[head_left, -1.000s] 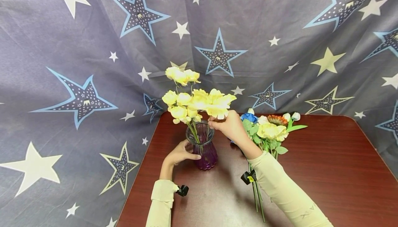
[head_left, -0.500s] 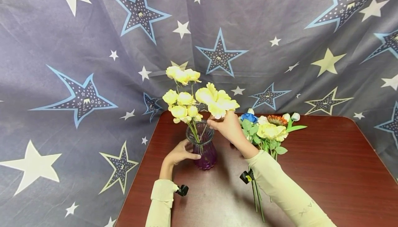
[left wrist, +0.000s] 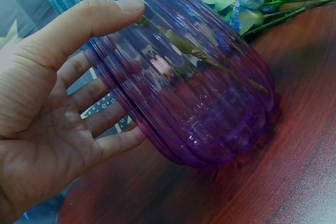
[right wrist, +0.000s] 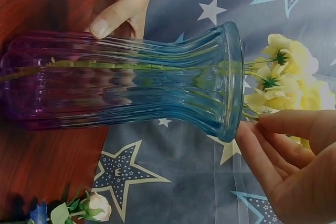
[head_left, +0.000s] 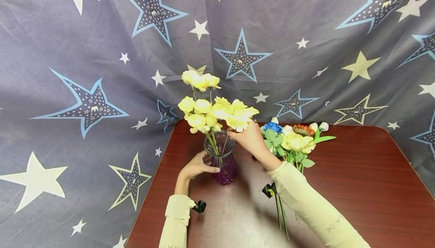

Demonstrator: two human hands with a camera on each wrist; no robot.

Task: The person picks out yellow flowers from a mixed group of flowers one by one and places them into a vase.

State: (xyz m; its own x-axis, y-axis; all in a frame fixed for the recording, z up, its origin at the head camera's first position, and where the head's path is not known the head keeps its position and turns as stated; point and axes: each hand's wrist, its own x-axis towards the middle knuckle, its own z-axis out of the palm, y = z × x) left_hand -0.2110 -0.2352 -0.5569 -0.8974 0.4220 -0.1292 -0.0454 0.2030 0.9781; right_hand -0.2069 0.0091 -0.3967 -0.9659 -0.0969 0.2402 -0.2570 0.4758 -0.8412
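A ribbed glass vase [head_left: 225, 169], blue at the neck and purple at the base, stands upright on the table. My left hand [head_left: 197, 167] holds it from the left side; the thumb [left wrist: 113, 15] lies across the near glass and the fingers reach behind. At the rim my right hand [head_left: 252, 139] pinches the stem of a large yellow flower [head_left: 239, 116] between thumb and fingers. That bloom leans right above the vase mouth, its stem running down inside. Smaller yellow flowers [head_left: 196, 106] rise from the vase to the left of it. Through the glass a green stem [right wrist: 121, 65] shows.
To the right, a loose bunch lies on the brown table [head_left: 357, 180], with a blue rose [head_left: 273, 127], a yellow bloom [head_left: 296, 142] and an orange flower [head_left: 303, 130]. Its stems point toward the near edge. Behind the table hangs a star-patterned cloth [head_left: 285, 44].
The large yellow flower swung right with my right hand, then came back left against the other blooms. My left hand and the vase have stayed in place.
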